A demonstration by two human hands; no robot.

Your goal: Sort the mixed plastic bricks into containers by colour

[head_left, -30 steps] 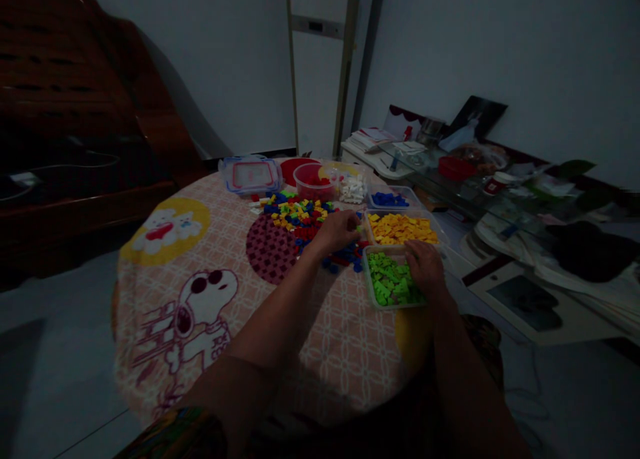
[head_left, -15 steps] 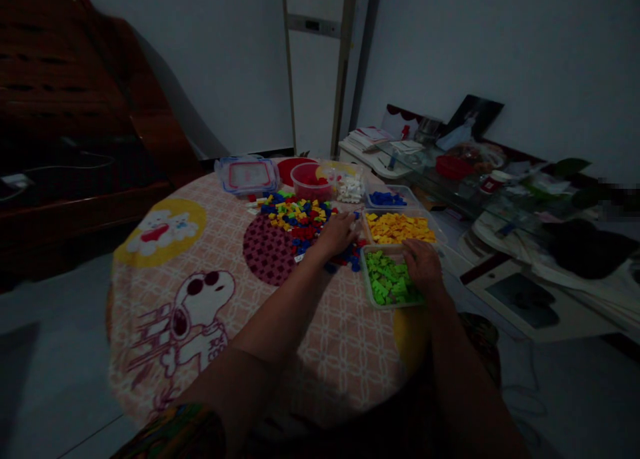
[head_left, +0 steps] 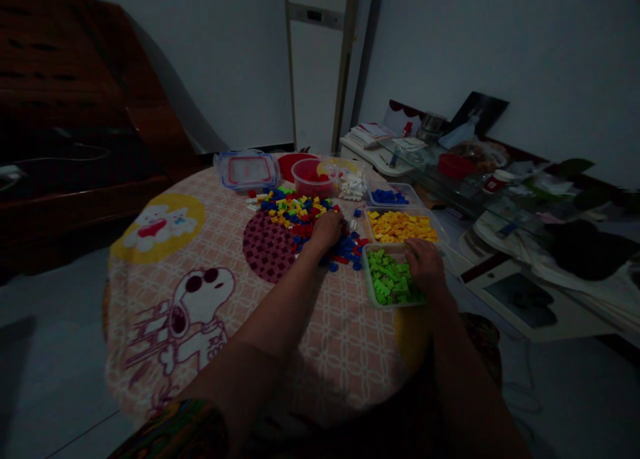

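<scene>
My left hand (head_left: 329,229) reaches into a mixed pile of toy building blocks (head_left: 295,210) in the middle of the table. Its fingers are curled in among the pieces; what they pinch is hidden. Toward me on the right, my right hand (head_left: 425,262) is closed over the right side of a clear plastic container (head_left: 369,292). Green blocks (head_left: 390,277) fill that container. Just behind it stands a container of yellow blocks (head_left: 403,227). Loose blue pieces (head_left: 345,249) and some red ones lie right of my left hand.
Farther back are a box of blue blocks (head_left: 389,197), white blocks (head_left: 352,186), a round tub (head_left: 314,179) with red pieces and a blue-edged lidded box (head_left: 249,171). A patterned cloth (head_left: 320,332) covers the round table. A cluttered glass-topped stand (head_left: 425,157) is at the right.
My left hand has drawn back a little to the left and its fingers have curled into the pile, uncovering blue and white pieces. My right hand stays at the green blocks' container.
</scene>
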